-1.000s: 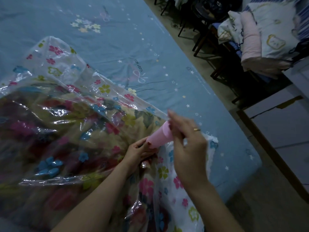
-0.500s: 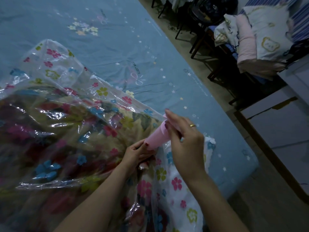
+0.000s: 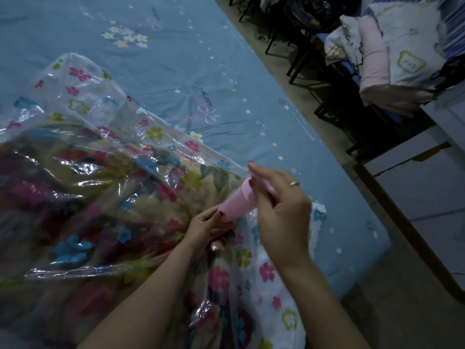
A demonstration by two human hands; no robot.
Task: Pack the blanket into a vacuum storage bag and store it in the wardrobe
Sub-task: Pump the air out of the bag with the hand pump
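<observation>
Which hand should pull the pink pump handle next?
Probably the right hand. Its fingers are already at the top end of the pink plastic hand pump. The left hand grips the pump's base against the clear flower-printed vacuum bag, steadying it.

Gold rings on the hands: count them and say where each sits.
1. A thin gold ring sits on a finger of the right hand, which grips the pink plastic pump. None shows on the left hand, though its fingers are partly hidden.
</observation>
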